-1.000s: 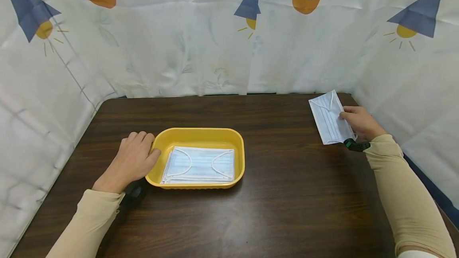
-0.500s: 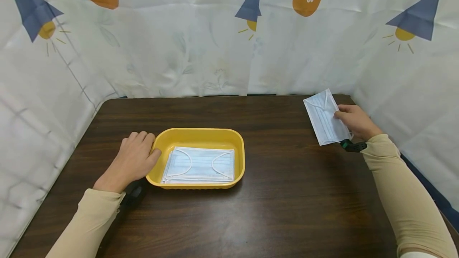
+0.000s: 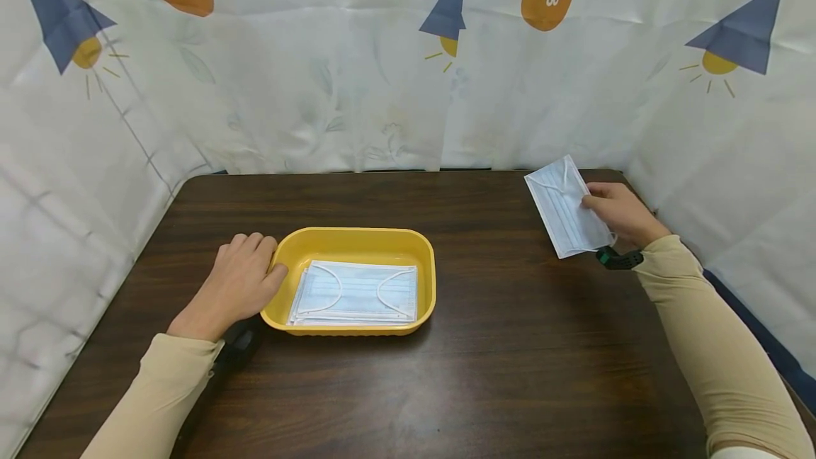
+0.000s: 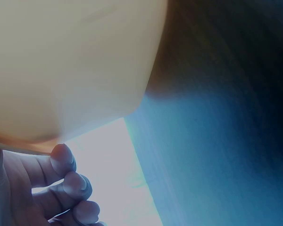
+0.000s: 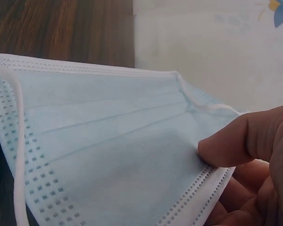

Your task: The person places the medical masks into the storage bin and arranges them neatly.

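Observation:
A yellow plastic tray stands on the dark wooden table, with a small stack of light blue face masks lying inside it. My left hand grips the tray's left rim; in the left wrist view its curled fingers sit against the tray's underside. Off to the right, my right hand pinches a single face mask by its edge, thumb on top and fingers behind. The right wrist view shows this mask close up, with its pleats and a white ear loop.
The brown wood-grain table runs between the hands, and the held mask is near its far right corner. A white printed curtain hangs behind the table and along both sides.
My right hand has moved a little to the left with the mask in its grip. The left hand, the tray and the stack stay in place.

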Available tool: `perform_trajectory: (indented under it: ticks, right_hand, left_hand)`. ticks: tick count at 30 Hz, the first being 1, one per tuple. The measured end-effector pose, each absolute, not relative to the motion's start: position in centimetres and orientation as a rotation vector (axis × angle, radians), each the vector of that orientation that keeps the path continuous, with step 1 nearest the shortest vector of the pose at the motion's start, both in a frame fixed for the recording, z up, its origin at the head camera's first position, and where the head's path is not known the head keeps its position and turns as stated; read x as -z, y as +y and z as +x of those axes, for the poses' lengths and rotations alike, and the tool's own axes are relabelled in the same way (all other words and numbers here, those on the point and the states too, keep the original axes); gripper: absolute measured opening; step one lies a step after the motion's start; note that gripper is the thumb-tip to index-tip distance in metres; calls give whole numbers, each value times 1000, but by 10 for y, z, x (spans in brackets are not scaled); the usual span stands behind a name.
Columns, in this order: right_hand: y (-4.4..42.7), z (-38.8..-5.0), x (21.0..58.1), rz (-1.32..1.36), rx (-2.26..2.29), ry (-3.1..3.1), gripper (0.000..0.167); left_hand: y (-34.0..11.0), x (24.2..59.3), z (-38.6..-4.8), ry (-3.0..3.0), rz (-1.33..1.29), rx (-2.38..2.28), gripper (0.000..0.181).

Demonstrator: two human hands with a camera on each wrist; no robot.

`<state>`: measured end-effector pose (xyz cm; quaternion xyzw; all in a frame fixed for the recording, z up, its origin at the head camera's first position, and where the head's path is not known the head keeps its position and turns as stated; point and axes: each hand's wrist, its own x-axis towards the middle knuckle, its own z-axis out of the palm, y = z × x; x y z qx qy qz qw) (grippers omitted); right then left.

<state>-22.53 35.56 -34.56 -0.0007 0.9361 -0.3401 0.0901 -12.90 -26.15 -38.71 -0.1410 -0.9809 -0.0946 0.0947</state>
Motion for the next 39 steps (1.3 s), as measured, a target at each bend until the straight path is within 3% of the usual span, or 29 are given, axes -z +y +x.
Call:
perform_trajectory:
  ticks: [39]
  right_hand:
    - [314,-222,341,-124,1052,2716,52]
  left_hand:
    - [-260,385,-128,-2950,-389,284,34]
